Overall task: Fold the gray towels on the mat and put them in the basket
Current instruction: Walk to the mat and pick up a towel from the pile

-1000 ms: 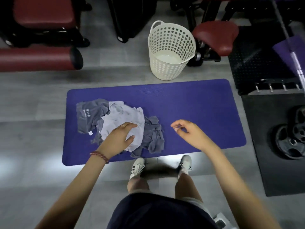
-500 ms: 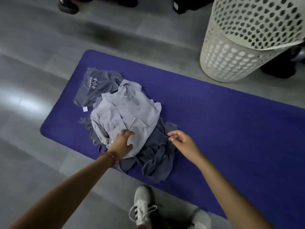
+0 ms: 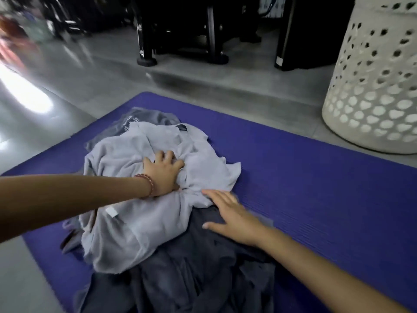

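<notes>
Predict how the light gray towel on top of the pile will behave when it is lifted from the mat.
Probably floppy: the light gray towel lies crumpled, with creases radiating from where the left hand grips it. Likely light, since it drapes loosely over the dark gray towel. It should sag from a single grip.

The light gray towel [image 3: 140, 213] is soft, matt cloth, creased, with a small white woven label [image 3: 112, 211]. The dark gray towel [image 3: 198, 279] is the same matt cloth. The purple mat [image 3: 316, 199] looks like matt foam, finely ribbed. The basket [image 3: 372, 98] is smooth cream plastic pierced with holes. The gray floor [image 3: 90, 71] is smooth and glossy, showing glare. The machine frame [image 3: 212, 26] is black metal with a dull sheen.
</notes>
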A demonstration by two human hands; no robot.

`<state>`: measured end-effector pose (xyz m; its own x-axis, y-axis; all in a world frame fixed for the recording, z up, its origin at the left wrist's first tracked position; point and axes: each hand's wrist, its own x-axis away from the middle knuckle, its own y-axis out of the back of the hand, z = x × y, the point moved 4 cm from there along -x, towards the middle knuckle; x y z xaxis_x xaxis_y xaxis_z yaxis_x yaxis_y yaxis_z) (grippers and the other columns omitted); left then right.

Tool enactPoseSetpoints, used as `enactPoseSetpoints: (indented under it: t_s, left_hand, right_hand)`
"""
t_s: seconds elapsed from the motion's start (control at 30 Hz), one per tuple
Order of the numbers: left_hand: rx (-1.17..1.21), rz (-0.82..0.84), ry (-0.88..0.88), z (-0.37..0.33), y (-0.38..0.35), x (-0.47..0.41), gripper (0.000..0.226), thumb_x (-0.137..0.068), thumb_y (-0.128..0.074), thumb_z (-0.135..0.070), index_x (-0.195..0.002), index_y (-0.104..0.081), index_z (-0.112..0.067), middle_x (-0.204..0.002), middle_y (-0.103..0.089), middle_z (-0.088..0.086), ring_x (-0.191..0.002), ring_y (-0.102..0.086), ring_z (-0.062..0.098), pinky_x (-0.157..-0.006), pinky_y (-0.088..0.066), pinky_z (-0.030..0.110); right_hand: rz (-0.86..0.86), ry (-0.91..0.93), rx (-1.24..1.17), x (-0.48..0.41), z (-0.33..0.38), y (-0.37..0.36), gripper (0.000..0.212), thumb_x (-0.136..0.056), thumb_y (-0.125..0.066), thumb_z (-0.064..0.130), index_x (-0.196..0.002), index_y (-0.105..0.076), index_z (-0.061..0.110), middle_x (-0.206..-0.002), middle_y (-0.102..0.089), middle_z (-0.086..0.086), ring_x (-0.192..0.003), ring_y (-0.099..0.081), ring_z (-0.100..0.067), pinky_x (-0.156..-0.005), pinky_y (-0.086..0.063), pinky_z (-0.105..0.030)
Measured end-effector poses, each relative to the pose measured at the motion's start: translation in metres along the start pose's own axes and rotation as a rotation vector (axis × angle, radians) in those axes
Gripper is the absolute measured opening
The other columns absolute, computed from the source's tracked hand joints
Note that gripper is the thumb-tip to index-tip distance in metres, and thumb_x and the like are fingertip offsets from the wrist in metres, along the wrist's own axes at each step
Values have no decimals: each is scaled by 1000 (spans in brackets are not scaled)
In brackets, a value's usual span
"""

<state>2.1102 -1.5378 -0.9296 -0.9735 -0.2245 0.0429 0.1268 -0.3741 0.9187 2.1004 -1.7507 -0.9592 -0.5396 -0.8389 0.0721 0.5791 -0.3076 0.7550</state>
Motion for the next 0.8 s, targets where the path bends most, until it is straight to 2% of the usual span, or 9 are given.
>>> enactPoseSetpoints:
  t_s: [0.13, 0.23, 0.33, 0.4, 0.5, 0.57, 0.63, 0.7, 0.8]
  left_hand:
    - [86, -121, 28, -21, 12, 39, 50, -90, -47, -19, -138, -36, -25, -137, -34, 12, -120, -36, 32, -87, -38, 44]
    - [312, -146, 54, -23, 39, 46, 41, -86, -52, -13, -126, -48, -24, -129, -37, 10, -116, -37, 32, -84, -40, 44]
    - [575, -241, -174, -37, 60, 70, 29, -79, -64, -13, -102, -53, -27, -116, -43, 8, -107, -44, 30, -75, -47, 42]
    - [730, -307, -439, -60, 87, 103, 35, -73, -70, -13, -93, -48, -30, -107, -45, 4, -98, -47, 25, -74, -48, 39]
    - [951, -272, -674, -110, 131, 150, 31, -74, -69, -7, -98, -56, -23, -106, -45, -4, -94, -46, 13, -81, -39, 18]
    - [990, -257, -844, -153, 147, 173, 28, -81, -61, -3, -107, -61, -12, -115, -51, 1, -100, -47, 16, -87, -38, 20]
    - [880, -325, -1070, -185, 161, 187, 26, -90, -51, -15, -113, -62, -10, -122, -53, 11, -107, -50, 23, -90, -43, 32]
    - [957, -278, -1128, -204, 179, 181, 45, -92, -48, -46, -128, -52, -19, -135, -48, 4, -117, -45, 14, -96, -39, 26]
    - [831, -491, -1285, -230, 215, 176, 61, -78, -68, -16, -131, -40, -21, -143, -30, 5, -120, -41, 20, -89, -44, 32]
  right_hand:
    - [87, -145, -242, 59, 6, -33, 73, -85, -50, 62, -138, 1, 57, -154, -20, 11, -142, -17, -10, -116, -22, -36]
    - [30, -161, -560, 77, 15, -6, 70, -75, -53, 63, -128, -9, 63, -146, -30, 12, -133, -31, 1, -106, -37, -21]
    - [-142, -279, -810, 83, 21, 19, 79, -63, -63, 68, -126, -17, 58, -137, -42, 8, -121, -45, 3, -86, -43, -8]
    - [-151, -328, -1079, 87, 24, 26, 107, -40, -68, 84, -131, -17, 59, -135, -49, 4, -115, -55, -10, -87, -49, -22]
    - [-183, -503, -1430, 102, 28, 29, 95, -69, -63, 69, -147, -24, 32, -120, -66, -5, -100, -67, -19, -76, -58, -33]
    - [-351, -553, -1449, 126, 23, 39, 56, -93, -51, 33, -144, -36, 17, -87, -73, 1, -68, -68, -6, -58, -54, -15]
    - [-567, -631, -1312, 161, 8, 57, 51, -93, -51, 9, -141, -40, 22, -84, -67, 4, -56, -64, -3, -46, -48, -12]
    - [-739, -616, -1116, 206, 1, 91, 53, -90, -55, 6, -136, -44, 31, -105, -63, 7, -70, -69, -5, -53, -51, -15]
    - [-875, -482, -891, 270, 8, 154, 54, -89, -57, 9, -131, -47, 41, -123, -62, 1, -97, -68, -15, -69, -56, -23]
